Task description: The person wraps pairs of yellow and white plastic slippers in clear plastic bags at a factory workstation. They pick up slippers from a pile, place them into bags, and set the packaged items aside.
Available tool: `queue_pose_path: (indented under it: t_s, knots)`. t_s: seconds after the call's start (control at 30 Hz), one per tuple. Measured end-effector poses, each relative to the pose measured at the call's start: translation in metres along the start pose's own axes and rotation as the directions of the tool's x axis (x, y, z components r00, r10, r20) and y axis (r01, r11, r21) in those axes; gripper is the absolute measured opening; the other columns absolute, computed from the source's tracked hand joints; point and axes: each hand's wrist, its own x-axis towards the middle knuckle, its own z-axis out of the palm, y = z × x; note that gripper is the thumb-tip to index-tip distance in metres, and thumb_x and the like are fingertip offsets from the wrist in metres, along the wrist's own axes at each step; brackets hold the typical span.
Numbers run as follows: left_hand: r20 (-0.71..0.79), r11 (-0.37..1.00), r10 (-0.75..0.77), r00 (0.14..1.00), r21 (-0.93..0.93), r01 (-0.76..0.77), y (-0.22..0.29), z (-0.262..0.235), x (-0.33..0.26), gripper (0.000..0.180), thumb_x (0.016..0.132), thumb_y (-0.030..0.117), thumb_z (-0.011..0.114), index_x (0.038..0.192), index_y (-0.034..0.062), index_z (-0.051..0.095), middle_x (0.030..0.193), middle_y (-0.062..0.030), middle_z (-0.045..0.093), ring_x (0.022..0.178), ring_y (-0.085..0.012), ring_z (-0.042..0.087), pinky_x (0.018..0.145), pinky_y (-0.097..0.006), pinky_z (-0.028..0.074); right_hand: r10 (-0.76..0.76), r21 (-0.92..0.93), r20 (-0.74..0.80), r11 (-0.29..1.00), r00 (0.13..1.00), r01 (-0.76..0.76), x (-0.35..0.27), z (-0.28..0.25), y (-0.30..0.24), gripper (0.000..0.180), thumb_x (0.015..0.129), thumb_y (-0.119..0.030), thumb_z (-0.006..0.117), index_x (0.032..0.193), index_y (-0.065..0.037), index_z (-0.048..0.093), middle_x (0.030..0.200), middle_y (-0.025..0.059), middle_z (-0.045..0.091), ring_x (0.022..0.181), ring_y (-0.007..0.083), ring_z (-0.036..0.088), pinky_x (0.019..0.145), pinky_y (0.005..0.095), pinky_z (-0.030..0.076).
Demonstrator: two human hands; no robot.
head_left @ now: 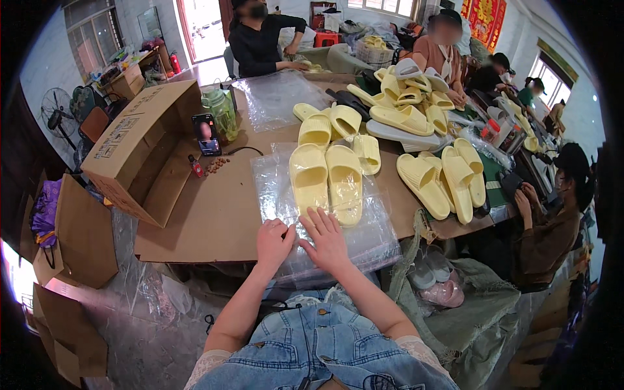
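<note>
A pair of pale yellow slippers (309,174) lies side by side in front of me, toes toward the far side, with shiny clear film over at least the heel of the right one. Beneath my hands, clear plastic bags (364,246) spread over the table's near edge. My right hand (325,242) rests flat with fingers spread, its fingertips by the heels of the slippers. Just left of it, my left hand (274,242) is closed with curled fingers at the bags; what it grips is hidden. More yellow slippers (316,129) sit right behind the pair.
On the left stands an open cardboard box (140,153), beside a propped phone (207,135) and a green jar (221,114). Yellow slippers (448,175) pile up on the right. Co-workers sit around the table, one at the right (552,214). A green sack (468,299) hangs below.
</note>
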Motion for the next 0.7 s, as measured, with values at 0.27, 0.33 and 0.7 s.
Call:
queue_pose_path:
  t_s: [0.27,0.33,0.7]
  knots:
    - [-0.01,0.999,0.04,0.999,-0.035,-0.041,0.0,-0.001,0.001,0.028,0.083,0.017,0.069,0.062,0.0006,0.061,0.067,-0.0121,0.061,0.07,-0.0319,0.058,0.068,-0.043,0.046,0.024,-0.061,0.012,0.998,1.0,-0.024,0.0,0.005,-0.001,0.059,0.096,-0.041,0.056,0.147,-0.016,0.045,0.154,0.0126,0.041,0.144,0.0338,0.033,0.12,0.0505,0.021]
    - [-0.019,0.996,0.073,0.997,-0.047,-0.073,-0.003,-0.002,0.002,0.03,0.083,0.017,0.07,0.061,0.0007,0.06,0.064,-0.0115,0.06,0.068,-0.0314,0.058,0.065,-0.042,0.046,0.02,-0.062,0.001,0.998,1.0,-0.02,0.0,0.006,0.0,0.059,0.094,-0.04,0.059,0.147,-0.015,0.046,0.154,0.0127,0.04,0.143,0.0339,0.034,0.119,0.0507,0.022]
    - [-0.188,0.98,0.004,0.982,0.195,0.034,-0.086,-0.055,0.047,0.028,0.089,0.015,0.065,0.113,-0.0005,0.065,0.126,-0.0186,0.06,0.109,-0.0353,0.06,0.096,-0.043,0.048,0.006,-0.067,-0.029,0.998,1.0,-0.008,0.0,0.005,-0.002,0.06,0.093,-0.038,0.06,0.146,-0.014,0.047,0.151,0.0151,0.043,0.141,0.0355,0.037,0.118,0.0514,0.025]
